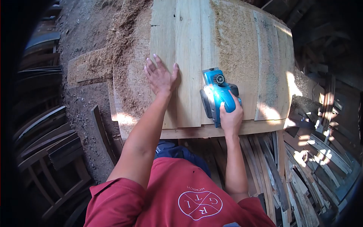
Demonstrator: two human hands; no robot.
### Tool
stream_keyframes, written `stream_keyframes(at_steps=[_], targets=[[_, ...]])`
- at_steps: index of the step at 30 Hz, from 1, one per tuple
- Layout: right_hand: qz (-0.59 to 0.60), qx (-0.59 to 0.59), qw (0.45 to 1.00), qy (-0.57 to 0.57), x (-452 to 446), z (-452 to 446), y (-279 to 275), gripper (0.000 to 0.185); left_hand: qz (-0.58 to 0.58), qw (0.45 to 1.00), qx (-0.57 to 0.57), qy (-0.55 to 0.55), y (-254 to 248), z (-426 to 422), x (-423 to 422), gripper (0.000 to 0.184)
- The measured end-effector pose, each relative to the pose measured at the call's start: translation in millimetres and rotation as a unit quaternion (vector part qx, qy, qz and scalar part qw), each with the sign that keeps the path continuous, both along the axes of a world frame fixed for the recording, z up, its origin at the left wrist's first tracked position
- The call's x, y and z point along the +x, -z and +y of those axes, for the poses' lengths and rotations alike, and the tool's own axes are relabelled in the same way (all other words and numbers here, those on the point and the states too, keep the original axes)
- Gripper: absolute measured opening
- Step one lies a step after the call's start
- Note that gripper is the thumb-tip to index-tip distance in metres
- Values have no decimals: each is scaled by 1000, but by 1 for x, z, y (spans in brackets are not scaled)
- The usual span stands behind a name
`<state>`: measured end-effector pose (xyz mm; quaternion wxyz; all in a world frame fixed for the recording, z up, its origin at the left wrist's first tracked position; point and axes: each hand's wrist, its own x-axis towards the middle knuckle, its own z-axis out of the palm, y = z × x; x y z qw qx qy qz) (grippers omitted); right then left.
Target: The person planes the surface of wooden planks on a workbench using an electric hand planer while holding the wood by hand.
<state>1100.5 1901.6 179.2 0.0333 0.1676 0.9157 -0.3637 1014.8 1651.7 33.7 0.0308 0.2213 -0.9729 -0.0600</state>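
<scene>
My right hand [231,115] is wrapped round the rear handle of a blue electric planer [216,89] with a black knob at its front. The planer rests on pale wooden boards [188,75] laid side by side on a workbench. My left hand [162,75] lies flat with its fingers spread, on the boards to the left of the planer. The planer's sole and blade are hidden beneath its body.
Wood shavings [236,45] cover the boards right of the planer, and a thick heap of shavings [126,38] lies at the left. Stacked wood strips [314,162] lie below right. A wooden frame [56,162] and an upright plank [102,132] stand at the left.
</scene>
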Motion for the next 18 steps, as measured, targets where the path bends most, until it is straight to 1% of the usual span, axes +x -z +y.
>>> stream_keyframes(at_steps=[3,5,13,15,18], targets=[[-6,18,1000,0,-22,-3,2,53,-2,1000,-3,2,1,-1,-1,107],[-6,6,1000,-4,-35,-3,5,54,23,999,-23,15,4,-2,0,107],[0,-8,1000,-12,-91,-11,14,54,28,999,-20,13,4,-2,1,106],[21,-8,1000,-21,-108,-14,16,53,35,999,-21,14,4,-2,0,106],[9,-7,1000,-18,-133,-18,15,52,36,999,-15,19,1,-2,1,106]])
